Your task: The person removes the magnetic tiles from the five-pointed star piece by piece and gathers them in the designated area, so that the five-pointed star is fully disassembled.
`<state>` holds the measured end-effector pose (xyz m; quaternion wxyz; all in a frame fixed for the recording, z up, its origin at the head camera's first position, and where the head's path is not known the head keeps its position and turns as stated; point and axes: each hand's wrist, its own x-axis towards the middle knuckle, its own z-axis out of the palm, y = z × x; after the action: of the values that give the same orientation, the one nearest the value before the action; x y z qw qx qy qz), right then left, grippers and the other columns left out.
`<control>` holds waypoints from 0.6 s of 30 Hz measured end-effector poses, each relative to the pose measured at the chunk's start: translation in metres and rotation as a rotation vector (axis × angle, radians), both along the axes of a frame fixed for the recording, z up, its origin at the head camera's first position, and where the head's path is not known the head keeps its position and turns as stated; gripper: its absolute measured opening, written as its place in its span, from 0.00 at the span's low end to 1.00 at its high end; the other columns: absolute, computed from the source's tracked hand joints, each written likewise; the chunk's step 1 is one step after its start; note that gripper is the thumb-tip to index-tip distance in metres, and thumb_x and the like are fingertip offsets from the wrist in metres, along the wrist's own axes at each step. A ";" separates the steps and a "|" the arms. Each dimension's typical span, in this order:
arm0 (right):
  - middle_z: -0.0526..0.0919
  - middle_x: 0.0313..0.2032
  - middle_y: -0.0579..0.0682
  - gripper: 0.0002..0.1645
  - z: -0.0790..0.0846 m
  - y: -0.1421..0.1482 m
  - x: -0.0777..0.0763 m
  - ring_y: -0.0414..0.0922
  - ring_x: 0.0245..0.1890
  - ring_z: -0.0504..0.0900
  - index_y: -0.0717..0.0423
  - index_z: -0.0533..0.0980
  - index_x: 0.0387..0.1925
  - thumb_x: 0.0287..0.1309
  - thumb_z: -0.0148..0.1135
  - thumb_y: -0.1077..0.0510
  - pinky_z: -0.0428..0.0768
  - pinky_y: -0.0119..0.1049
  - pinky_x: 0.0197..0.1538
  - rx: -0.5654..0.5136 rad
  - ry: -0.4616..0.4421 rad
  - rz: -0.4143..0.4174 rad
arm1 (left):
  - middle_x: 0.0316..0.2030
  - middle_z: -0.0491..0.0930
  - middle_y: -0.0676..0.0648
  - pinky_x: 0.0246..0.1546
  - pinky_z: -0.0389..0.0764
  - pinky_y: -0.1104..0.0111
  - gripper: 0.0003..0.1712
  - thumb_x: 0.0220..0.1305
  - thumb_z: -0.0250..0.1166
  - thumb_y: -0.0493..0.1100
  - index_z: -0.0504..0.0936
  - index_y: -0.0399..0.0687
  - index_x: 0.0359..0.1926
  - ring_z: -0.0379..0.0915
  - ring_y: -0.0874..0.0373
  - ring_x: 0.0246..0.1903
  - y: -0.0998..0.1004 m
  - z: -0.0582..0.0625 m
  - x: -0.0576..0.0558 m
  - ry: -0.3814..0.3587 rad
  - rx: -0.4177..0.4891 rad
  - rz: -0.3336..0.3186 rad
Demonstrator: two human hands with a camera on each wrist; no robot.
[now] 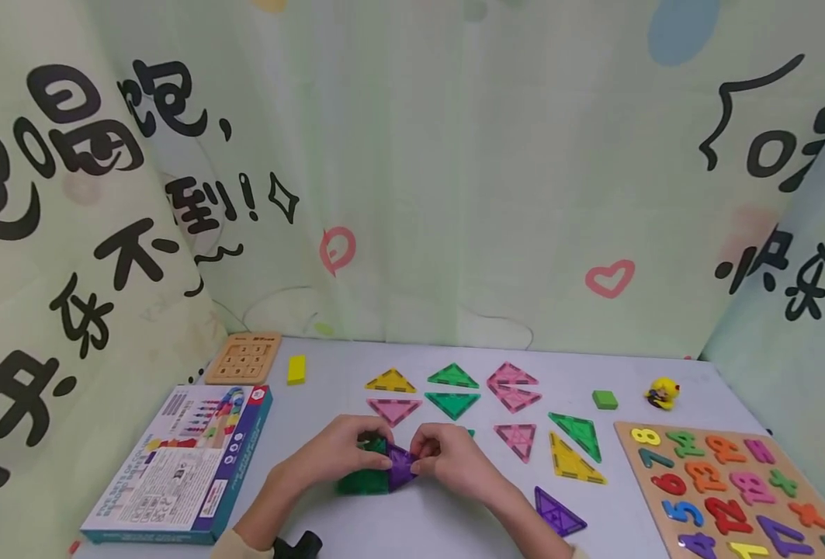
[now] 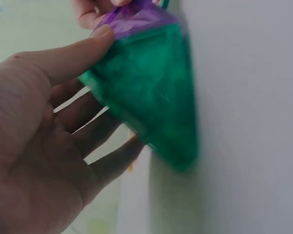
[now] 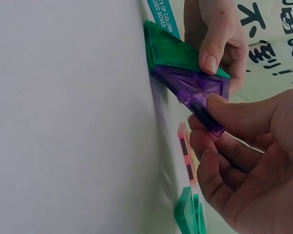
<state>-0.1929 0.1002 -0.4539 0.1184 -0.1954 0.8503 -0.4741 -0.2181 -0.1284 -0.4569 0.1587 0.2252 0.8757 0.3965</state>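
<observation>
My left hand (image 1: 342,450) grips a translucent green magnetic tile piece (image 1: 362,481) by its upper edge, thumb on the near side and fingers behind. A purple triangular magnetic tile (image 1: 401,467) joins the green piece along one edge. My right hand (image 1: 457,462) pinches the purple tile's free end between thumb and fingertips. In the left wrist view, the green piece (image 2: 154,92) tapers to a corner low over the white table. The right wrist view shows the purple tile (image 3: 198,90) meeting the green along its edge, with the left thumb at that seam.
Loose pink (image 1: 394,410), green (image 1: 454,404), yellow (image 1: 573,460) and purple triangles (image 1: 559,512) lie behind and to the right. A box (image 1: 181,466) stands left, a number-and-letter puzzle board (image 1: 726,489) right. Farther back are a wooden board (image 1: 244,359), yellow block (image 1: 296,370), green block (image 1: 604,400) and small figurine (image 1: 662,394).
</observation>
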 end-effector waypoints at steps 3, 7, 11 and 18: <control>0.80 0.26 0.47 0.02 -0.002 -0.001 -0.003 0.41 0.29 0.75 0.59 0.81 0.32 0.55 0.67 0.66 0.75 0.29 0.32 -0.007 -0.010 0.015 | 0.36 0.82 0.58 0.49 0.75 0.61 0.09 0.59 0.73 0.51 0.84 0.61 0.40 0.72 0.57 0.42 -0.006 0.003 -0.001 -0.024 -0.004 -0.025; 0.82 0.28 0.47 0.02 -0.003 0.000 -0.009 0.42 0.30 0.76 0.58 0.82 0.32 0.56 0.67 0.66 0.76 0.30 0.34 0.008 0.000 0.029 | 0.35 0.82 0.57 0.47 0.74 0.61 0.08 0.59 0.73 0.50 0.85 0.59 0.39 0.71 0.57 0.41 -0.013 0.007 -0.002 -0.049 -0.031 -0.040; 0.83 0.30 0.47 0.04 -0.002 0.003 -0.016 0.42 0.31 0.77 0.56 0.83 0.32 0.58 0.66 0.67 0.77 0.31 0.36 0.033 0.017 -0.015 | 0.37 0.82 0.56 0.48 0.77 0.59 0.07 0.59 0.72 0.49 0.85 0.57 0.38 0.72 0.56 0.42 -0.019 0.011 -0.002 -0.074 -0.058 -0.016; 0.84 0.31 0.48 0.04 -0.004 -0.010 -0.033 0.41 0.31 0.76 0.56 0.84 0.34 0.60 0.65 0.65 0.77 0.30 0.36 0.068 0.107 -0.075 | 0.36 0.82 0.55 0.48 0.78 0.58 0.08 0.59 0.73 0.49 0.85 0.56 0.38 0.73 0.56 0.42 -0.021 0.011 -0.002 -0.082 -0.056 0.012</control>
<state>-0.2256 0.0902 -0.4579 0.0615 -0.1845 0.8777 -0.4379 -0.2196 -0.1490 -0.4459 0.1986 0.1989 0.8806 0.3815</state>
